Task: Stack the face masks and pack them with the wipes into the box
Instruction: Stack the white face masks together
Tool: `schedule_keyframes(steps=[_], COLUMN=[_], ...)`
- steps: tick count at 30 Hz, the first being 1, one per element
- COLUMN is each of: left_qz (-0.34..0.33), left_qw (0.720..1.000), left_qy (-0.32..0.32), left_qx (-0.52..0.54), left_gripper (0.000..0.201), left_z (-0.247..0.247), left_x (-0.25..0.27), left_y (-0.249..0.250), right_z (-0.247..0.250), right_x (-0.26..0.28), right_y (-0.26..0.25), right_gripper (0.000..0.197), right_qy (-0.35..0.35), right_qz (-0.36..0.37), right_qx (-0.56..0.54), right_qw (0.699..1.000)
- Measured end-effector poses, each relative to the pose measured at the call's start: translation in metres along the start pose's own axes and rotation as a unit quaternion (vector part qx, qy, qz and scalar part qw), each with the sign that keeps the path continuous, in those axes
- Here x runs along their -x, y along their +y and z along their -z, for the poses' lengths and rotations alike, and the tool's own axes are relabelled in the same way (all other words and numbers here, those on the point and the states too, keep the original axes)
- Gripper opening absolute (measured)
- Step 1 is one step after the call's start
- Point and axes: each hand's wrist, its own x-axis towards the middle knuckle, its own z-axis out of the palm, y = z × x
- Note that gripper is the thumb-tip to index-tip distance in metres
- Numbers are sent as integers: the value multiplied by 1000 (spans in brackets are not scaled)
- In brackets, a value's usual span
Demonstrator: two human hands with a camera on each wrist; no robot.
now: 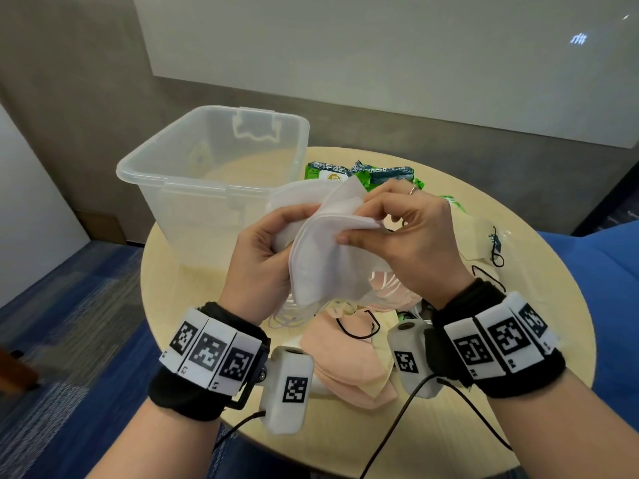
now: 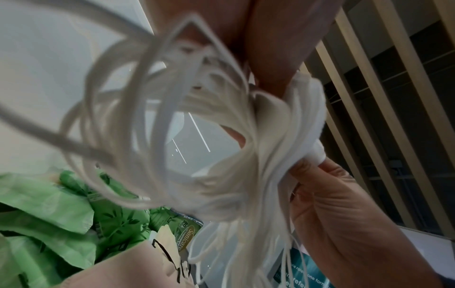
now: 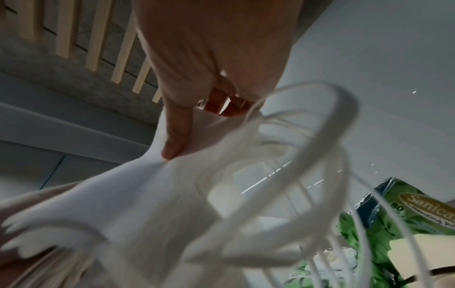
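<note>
White masks (image 1: 325,250) are gripped by both hands (image 1: 262,257) (image 1: 411,236) beside the clear box (image 1: 166,174).

Green wipes pack (image 3: 418,212) showing "Sanica…" brand oval, "80" beneath; same pack (image 2: 183,238) reading "Sanicare", "80".

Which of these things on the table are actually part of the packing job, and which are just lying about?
Part of the job:
white masks, in the grip of left hand and right hand
pink masks
green wipes packs
clear box

Just there:
round table
whiteboard
blue carpet
</note>
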Motion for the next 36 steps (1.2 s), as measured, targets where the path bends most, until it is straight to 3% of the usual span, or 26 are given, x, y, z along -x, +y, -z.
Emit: schedule_keyframes(steps=[6,10,12,21,24,28,32,36], left_qz=[-8,-24,-26,-22,18,66,64,34], left_qw=[1000,998,998,999,1000,994,997,999], left_qy=[-19,-22,-23,-25,-5,14,12,2], left_qx=[-18,-45,-46,-40,15,91,49,1], left_gripper=[39,43,42,33,20,32,9,22], left_z=[2,2,2,0,-4,-6,-6,-5], left_x=[0,0,1,1,0,-2,0,1], left_y=[-2,-1,-1,1,4,5,5,4], right_z=[9,10,9,9,10,10,10,10], right_x=[-5,-9,-9,-8,-7,-5,-5,-5], right_y=[-9,-14,-15,-18,-17,-17,-16,-10], right_gripper=[23,65,70,47,45,39,36,35], right_qy=[-36,-26,-24,-1,-8,-31,-28,-20], right_qz=[-46,-153,-191,-208,-184,-158,-148,-145], right_qx=[-58,-135,-163,-181,-168,-150,-140,-101], right_qw=[997,979,968,961,968,975,979,984])
